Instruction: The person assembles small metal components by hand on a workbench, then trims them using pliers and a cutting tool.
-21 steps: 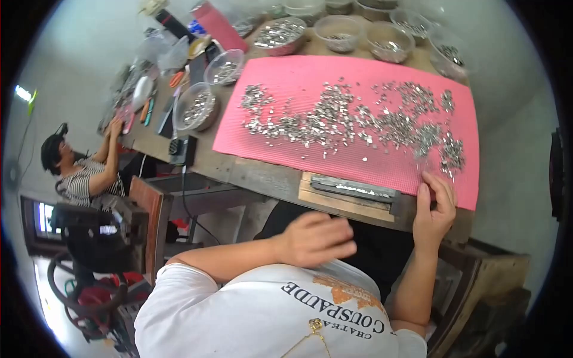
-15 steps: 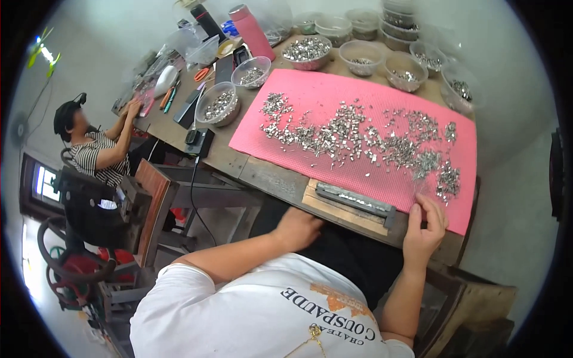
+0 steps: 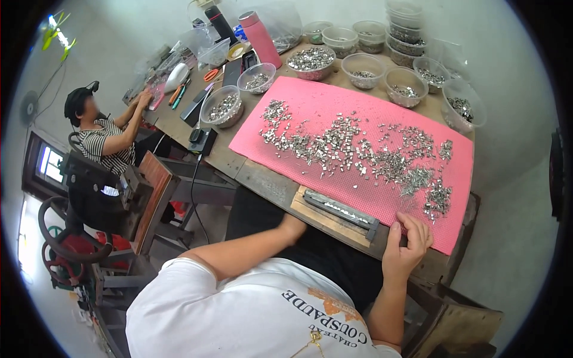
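Nearest you, your right hand (image 3: 404,247) rests on the near edge of the pink mat (image 3: 322,110), its fingers (image 3: 418,230) loosely curled and slightly apart, clamped on nothing that shows. Your left hand (image 3: 292,227) sits at the tabletop (image 3: 262,179) edge, mostly hidden beneath it, so you cannot tell how its fingers stand.

Between your hands lies one long grey metal jig (image 3: 341,209) on a wooden board (image 3: 325,219), just beside the mat's near edge, with a row of small bright pieces set in its channel.

On the mat, small silver metal parts (image 3: 358,149) are scattered in a loose band from left to right, too many to count, thickest toward the middle and the right near corner.

Beyond the mat stand clear round plastic bowls, at least eight in view, each holding a shallow layer of the same silver parts: one at the left (image 3: 222,106), one behind it (image 3: 256,77), a larger one (image 3: 310,61), and more along the far edge to the right (image 3: 406,86). A stack of lidded tubs (image 3: 406,36) stands at the far right.

One tall pink bottle (image 3: 262,39) and one dark bottle (image 3: 222,25) stand at the far left end.

Far left, another person (image 3: 104,134) in a striped shirt works at the tabletop's end.
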`<state>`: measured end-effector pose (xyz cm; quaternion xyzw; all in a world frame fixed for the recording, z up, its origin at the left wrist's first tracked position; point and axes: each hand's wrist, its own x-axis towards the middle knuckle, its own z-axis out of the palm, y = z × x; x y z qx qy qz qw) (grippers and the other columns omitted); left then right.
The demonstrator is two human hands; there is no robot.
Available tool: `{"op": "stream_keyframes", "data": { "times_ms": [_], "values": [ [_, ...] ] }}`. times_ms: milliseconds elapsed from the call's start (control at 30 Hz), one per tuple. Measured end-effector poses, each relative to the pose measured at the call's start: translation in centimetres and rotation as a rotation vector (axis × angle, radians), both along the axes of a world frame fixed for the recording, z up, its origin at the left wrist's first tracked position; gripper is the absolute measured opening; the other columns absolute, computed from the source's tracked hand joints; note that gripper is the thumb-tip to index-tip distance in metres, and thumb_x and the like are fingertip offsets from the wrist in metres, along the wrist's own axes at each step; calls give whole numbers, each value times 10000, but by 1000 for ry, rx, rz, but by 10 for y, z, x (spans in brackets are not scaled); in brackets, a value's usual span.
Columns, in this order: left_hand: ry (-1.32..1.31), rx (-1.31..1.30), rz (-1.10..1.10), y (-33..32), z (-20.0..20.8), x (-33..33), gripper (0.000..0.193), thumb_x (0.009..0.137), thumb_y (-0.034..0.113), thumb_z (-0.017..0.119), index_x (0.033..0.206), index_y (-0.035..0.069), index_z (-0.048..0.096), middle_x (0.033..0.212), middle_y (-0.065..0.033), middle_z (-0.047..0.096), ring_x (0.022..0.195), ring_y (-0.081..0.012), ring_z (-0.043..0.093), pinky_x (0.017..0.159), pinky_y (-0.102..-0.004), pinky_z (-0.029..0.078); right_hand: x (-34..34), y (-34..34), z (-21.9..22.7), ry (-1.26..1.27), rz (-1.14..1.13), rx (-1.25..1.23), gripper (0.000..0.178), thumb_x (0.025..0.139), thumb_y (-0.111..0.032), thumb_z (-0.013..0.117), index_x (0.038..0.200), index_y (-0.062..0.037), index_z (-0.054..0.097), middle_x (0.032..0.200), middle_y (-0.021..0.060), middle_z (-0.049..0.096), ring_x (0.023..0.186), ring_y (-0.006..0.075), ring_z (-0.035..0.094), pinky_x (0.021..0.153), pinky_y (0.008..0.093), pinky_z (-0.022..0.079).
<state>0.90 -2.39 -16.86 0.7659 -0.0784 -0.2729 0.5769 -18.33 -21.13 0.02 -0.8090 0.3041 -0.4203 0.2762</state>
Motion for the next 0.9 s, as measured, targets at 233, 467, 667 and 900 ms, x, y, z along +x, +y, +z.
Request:
{"op": "stream_keyframes", "data": {
  "times_ms": [233, 467, 667, 900],
  "values": [
    [469, 511, -508, 21, -20, -32, 198, 845, 11, 493, 927, 93, 653, 883, -32, 640, 828, -161, 540, 771, -333, 460, -3, 4, 12, -5, 39, -18, 166, 802, -72, 679, 966, -65, 704, 953, 50, 689, 931, 216, 613, 941, 365, 334],
    [125, 473, -312, 69, -21, -5, 299, 918, 174, 658, 1206, 94, 659, 1153, -111, 682, 1093, -242, 626, 936, -378, 497, -4, 8, 15, 29, 54, -34, 144, 810, -63, 676, 951, -56, 705, 939, 62, 677, 952, 214, 594, 968, 364, 327],
    [-238, 364, -289, 112, 111, 57, 252, 895, 105, 689, 1135, 26, 685, 1006, -62, 713, 888, -131, 647, 816, -290, 532, -6, 4, 13, 83, 31, -75, 184, 792, -93, 679, 974, -67, 692, 938, 49, 680, 970, 238, 595, 967, 394, 303],
    [285, -493, -117, 208, 213, 136, 399, 949, 351, 608, 1147, 4, 617, 1061, -204, 703, 933, -298, 708, 822, -379, 585, -6, 5, 13, 83, 18, -29, 118, 819, -62, 672, 933, -46, 697, 926, 67, 676, 968, 229, 587, 985, 378, 334]
  ]
}}
